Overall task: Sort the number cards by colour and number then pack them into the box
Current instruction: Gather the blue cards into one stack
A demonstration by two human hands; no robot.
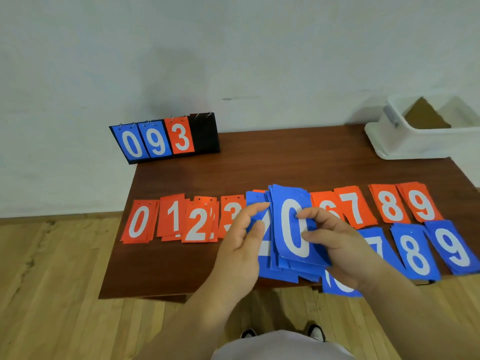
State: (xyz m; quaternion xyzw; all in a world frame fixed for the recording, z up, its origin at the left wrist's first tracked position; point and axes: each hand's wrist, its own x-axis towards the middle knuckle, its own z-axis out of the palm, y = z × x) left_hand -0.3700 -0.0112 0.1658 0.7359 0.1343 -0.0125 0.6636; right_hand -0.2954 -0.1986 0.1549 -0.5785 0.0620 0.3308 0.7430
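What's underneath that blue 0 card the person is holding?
More blue cards, a loose stack held in the left hand; the right hand pinches the blue 0 card on top. A sliver of white digit peeks out at the left, but their numbers are covered.

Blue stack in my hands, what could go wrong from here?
The blue stack, fanned unevenly between left hand and right hand, could shed cards. The blue card overhanging the table edge could drop to the floor. The overlapping orange 1 pile and orange 2 pile could mix.
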